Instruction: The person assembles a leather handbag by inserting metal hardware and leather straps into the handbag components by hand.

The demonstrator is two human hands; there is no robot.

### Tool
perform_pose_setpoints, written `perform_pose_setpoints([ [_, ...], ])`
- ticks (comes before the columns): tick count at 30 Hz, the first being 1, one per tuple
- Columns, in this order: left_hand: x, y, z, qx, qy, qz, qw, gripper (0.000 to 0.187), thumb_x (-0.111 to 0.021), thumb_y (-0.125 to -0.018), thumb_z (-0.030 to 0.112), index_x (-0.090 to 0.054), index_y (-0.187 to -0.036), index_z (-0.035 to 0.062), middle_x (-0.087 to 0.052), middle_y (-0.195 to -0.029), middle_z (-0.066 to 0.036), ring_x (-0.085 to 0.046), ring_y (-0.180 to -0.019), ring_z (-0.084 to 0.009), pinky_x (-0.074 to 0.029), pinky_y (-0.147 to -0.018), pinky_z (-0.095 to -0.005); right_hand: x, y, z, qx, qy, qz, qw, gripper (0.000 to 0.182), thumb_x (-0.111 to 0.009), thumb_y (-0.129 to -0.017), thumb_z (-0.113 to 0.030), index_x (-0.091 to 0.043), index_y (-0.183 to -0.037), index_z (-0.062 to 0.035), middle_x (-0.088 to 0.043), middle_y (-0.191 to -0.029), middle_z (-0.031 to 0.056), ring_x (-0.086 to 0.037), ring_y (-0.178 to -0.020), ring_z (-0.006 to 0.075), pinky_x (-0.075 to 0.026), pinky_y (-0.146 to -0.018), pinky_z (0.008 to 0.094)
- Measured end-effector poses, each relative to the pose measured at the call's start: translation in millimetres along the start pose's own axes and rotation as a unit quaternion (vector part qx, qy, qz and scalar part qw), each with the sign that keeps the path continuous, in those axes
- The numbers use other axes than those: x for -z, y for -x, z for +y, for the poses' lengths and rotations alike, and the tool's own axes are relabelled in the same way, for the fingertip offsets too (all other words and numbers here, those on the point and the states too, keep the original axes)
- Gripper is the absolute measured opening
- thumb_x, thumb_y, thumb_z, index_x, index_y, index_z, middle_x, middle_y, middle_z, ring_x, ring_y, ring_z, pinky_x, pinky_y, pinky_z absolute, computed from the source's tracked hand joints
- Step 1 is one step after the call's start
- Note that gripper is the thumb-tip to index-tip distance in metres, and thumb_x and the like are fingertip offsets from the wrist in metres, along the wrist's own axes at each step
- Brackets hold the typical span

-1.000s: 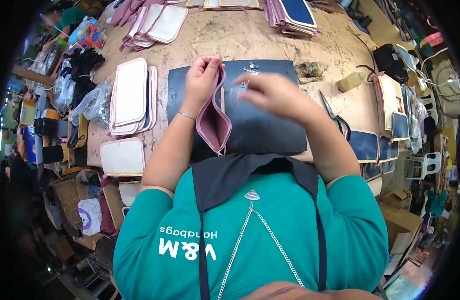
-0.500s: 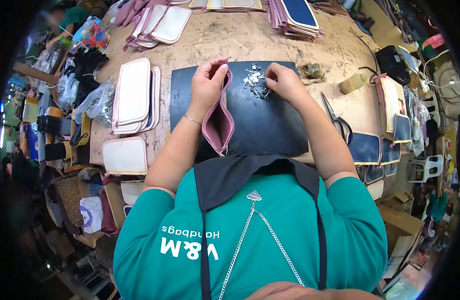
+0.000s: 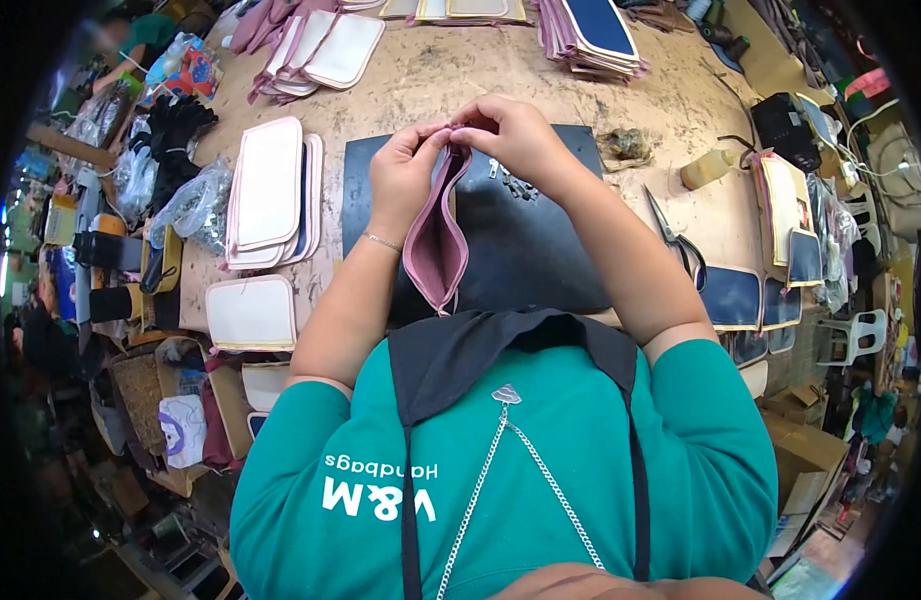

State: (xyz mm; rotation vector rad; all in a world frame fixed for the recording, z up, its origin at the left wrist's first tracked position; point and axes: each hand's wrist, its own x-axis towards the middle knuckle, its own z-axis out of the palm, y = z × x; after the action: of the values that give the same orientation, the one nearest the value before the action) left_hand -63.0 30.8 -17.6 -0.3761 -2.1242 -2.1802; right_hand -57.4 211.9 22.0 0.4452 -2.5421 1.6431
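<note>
A pink zip pouch (image 3: 439, 245) hangs upright with its long mouth gaping toward me. My left hand (image 3: 399, 175) pinches the far end of its zip edge. The fingers of my right hand (image 3: 511, 138) are closed at that same end, thumb and fingertips meeting those of my left; any small piece between them is hidden. Below my right hand, small metal zipper sliders (image 3: 518, 186) lie in a loose pile, partly covered by the hand. Pouch and sliders are over a black mat (image 3: 541, 265).
Scissors (image 3: 678, 238) lie right of the mat, near a yellowish bottle (image 3: 708, 169) and a brownish lump (image 3: 626, 145). White panels (image 3: 266, 185) are stacked at left; navy panels (image 3: 731, 297) lie at right. More stacked pieces (image 3: 601, 30) stand at the back.
My right hand has moved left from the slider pile to the pouch's far end, meeting my left hand. The pouch has stayed nearly in place.
</note>
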Motion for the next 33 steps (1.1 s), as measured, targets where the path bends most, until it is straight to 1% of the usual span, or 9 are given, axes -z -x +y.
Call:
perform_pose_setpoints([
  [4, 3.1, 0.8, -2.7, -0.037, 0.028, 0.011, 0.999, 0.013, -0.065, -0.093, 0.004, -0.070, -0.104, -0.0011, -0.072, -0.102, -0.007, -0.065, -0.092, -0.0106, -0.051, -0.084, -0.0243, -4.8, -8.9, 4.1, -0.056, 0.008, 0.005, 0.998, 0.026, -0.072, -0.088, -0.025, -0.069, -0.094, -0.0010, -0.068, -0.079, 0.0061, -0.061, -0.071, 0.0131, -0.050, -0.066, 0.0278],
  [7, 1.5, 3.4, 1.6, -0.232, -0.114, -0.011, 0.966, 0.008, -0.067, -0.089, 0.005, -0.070, -0.096, 0.0047, -0.071, -0.095, -0.007, -0.066, -0.090, -0.0181, -0.051, -0.083, -0.0288, -3.4, -15.7, 17.8, -0.154, -0.040, -0.011, 0.987, 0.030, -0.072, -0.089, -0.031, -0.068, -0.096, -0.0017, -0.064, -0.077, -0.0003, -0.057, -0.067, 0.0070, -0.048, -0.061, 0.0228],
  [11, 1.8, 1.3, 6.6, -0.252, -0.176, -0.051, 0.950, 0.007, -0.067, -0.087, 0.003, -0.068, -0.093, 0.0050, -0.069, -0.094, -0.010, -0.065, -0.090, -0.0247, -0.050, -0.080, -0.0328, -1.9, -9.7, 18.1, -0.148, -0.113, -0.024, 0.982, 0.025, -0.070, -0.091, -0.024, -0.069, -0.101, -0.0007, -0.064, -0.080, -0.0004, -0.057, -0.072, 0.0073, -0.048, -0.066, 0.0229],
  [13, 2.0, -0.3, 4.7, -0.217, -0.156, -0.044, 0.962, 0.008, -0.067, -0.087, 0.003, -0.068, -0.095, 0.0047, -0.070, -0.094, -0.010, -0.065, -0.089, -0.0223, -0.051, -0.079, -0.0315, -0.5, -4.8, 16.6, -0.119, -0.179, -0.018, 0.976, 0.023, -0.067, -0.092, -0.019, -0.070, -0.105, -0.0008, -0.064, -0.081, -0.0003, -0.057, -0.075, 0.0072, -0.048, -0.069, 0.0230],
  [17, 4.9, -4.1, -9.9, -0.113, -0.074, -0.042, 0.990, 0.011, -0.063, -0.093, 0.001, -0.068, -0.103, -0.0005, -0.070, -0.100, -0.006, -0.064, -0.092, -0.0115, -0.051, -0.084, -0.0254, 13.1, 0.1, -1.7, -0.111, -0.086, -0.016, 0.990, 0.021, -0.064, -0.093, -0.011, -0.070, -0.111, -0.0019, -0.067, -0.089, 0.0013, -0.059, -0.078, 0.0089, -0.049, -0.075, 0.0239],
  [20, 4.1, -6.2, -16.9, -0.029, 0.076, -0.041, 0.996, 0.014, -0.063, -0.094, 0.002, -0.068, -0.106, -0.0017, -0.071, -0.101, -0.005, -0.064, -0.092, -0.0096, -0.051, -0.084, -0.0234, 10.9, 4.0, 5.1, 0.040, 0.053, 0.032, 0.997, 0.016, -0.066, -0.091, -0.013, -0.072, -0.103, -0.0037, -0.070, -0.095, 0.0056, -0.063, -0.082, 0.0115, -0.050, -0.075, 0.0255],
  [23, 3.7, -6.4, -12.0, 0.016, 0.102, -0.034, 0.994, 0.017, -0.064, -0.094, 0.001, -0.069, -0.109, -0.0015, -0.071, -0.101, -0.006, -0.064, -0.093, -0.0102, -0.052, -0.084, -0.0234, 0.6, 7.9, -3.7, -0.030, -0.120, 0.000, 0.992, 0.016, -0.068, -0.091, -0.012, -0.071, -0.101, -0.0011, -0.070, -0.095, 0.0071, -0.064, -0.085, 0.0131, -0.051, -0.079, 0.0268],
  [29, -4.8, -6.1, -0.6, 0.010, 0.105, -0.029, 0.994, 0.021, -0.066, -0.092, 0.002, -0.069, -0.113, -0.0005, -0.070, -0.101, -0.006, -0.065, -0.090, -0.0103, -0.054, -0.081, -0.0241, -8.4, 10.2, -5.9, -0.016, -0.095, 0.038, 0.995, 0.020, -0.068, -0.090, -0.008, -0.069, -0.108, 0.0003, -0.071, -0.096, 0.0054, -0.064, -0.090, 0.0109, -0.052, -0.082, 0.0266],
  [33, -4.3, -6.1, 2.4, -0.006, 0.068, -0.049, 0.996, 0.032, -0.064, -0.093, 0.001, -0.060, -0.125, -0.0006, -0.067, -0.102, -0.006, -0.064, -0.093, -0.0113, -0.052, -0.084, -0.0248, -10.5, 11.8, 4.1, -0.045, -0.147, 0.052, 0.987, 0.020, -0.067, -0.091, -0.006, -0.069, -0.109, 0.0012, -0.071, -0.097, 0.0060, -0.064, -0.090, 0.0111, -0.052, -0.083, 0.0261],
])
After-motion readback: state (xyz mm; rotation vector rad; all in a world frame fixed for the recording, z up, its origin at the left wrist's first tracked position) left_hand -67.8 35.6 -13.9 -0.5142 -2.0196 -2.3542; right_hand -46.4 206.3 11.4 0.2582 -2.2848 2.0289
